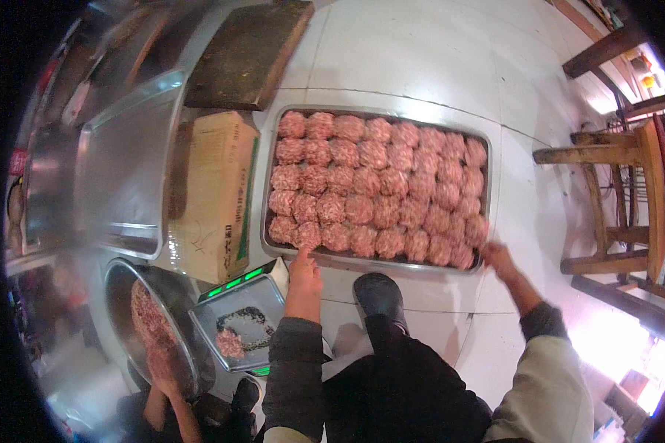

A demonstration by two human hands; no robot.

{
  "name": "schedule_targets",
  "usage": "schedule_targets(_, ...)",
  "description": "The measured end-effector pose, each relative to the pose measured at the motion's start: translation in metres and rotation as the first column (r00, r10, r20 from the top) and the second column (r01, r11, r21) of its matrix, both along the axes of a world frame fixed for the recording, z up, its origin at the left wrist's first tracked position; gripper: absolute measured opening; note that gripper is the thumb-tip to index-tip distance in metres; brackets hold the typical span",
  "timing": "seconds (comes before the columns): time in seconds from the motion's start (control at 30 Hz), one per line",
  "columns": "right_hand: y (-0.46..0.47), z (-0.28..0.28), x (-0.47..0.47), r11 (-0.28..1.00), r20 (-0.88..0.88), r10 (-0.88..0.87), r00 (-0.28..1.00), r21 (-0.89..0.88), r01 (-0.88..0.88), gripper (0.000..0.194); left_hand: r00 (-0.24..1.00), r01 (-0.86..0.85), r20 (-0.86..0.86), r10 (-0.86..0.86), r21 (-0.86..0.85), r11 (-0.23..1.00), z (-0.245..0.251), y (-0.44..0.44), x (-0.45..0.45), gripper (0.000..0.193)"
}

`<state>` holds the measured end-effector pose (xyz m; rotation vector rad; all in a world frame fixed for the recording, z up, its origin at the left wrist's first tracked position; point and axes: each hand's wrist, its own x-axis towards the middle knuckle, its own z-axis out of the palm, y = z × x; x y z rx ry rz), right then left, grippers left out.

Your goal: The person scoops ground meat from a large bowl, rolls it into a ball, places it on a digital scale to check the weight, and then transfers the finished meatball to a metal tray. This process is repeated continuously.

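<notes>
A metal tray on the tiled floor holds rows of raw minced-meat balls. My left hand is at the tray's near edge, its fingers at a meatball in the front row on the left; whether it grips the tray rim is unclear. At the near right corner, my right hand is blurred, with its fingers by the rim; its hold cannot be made out. Just left of my left forearm stands a digital scale with a metal pan, a lump of minced meat on it.
A co-worker's hands are in a large metal bowl of mince at the lower left. A cardboard box, a second metal tray and a dark wooden board lie left of the meatballs. Wooden stools stand at the right.
</notes>
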<state>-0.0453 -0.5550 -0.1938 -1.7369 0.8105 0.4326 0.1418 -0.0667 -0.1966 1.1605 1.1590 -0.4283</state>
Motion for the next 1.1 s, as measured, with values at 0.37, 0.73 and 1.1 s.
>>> schedule_targets(0.37,0.017,-0.038,0.048,0.981,0.089,-0.18,0.98,-0.051,0.185,0.028,0.992,0.123,0.021,-0.122,-0.089,0.988,-0.01,-0.042,-0.116,0.038)
schedule_targets(0.73,0.186,-0.083,0.1,0.959,0.279,-0.131,0.951,-0.208,0.193,0.036,0.636,0.628,0.198,-0.746,0.43,0.649,-0.04,-0.038,-0.058,0.029)
schedule_targets(1.1,0.136,-0.091,0.164,0.917,0.485,-0.4,0.778,0.21,0.34,0.032,0.452,0.685,0.669,-0.591,0.164,0.71,0.006,-0.056,-0.043,0.052)
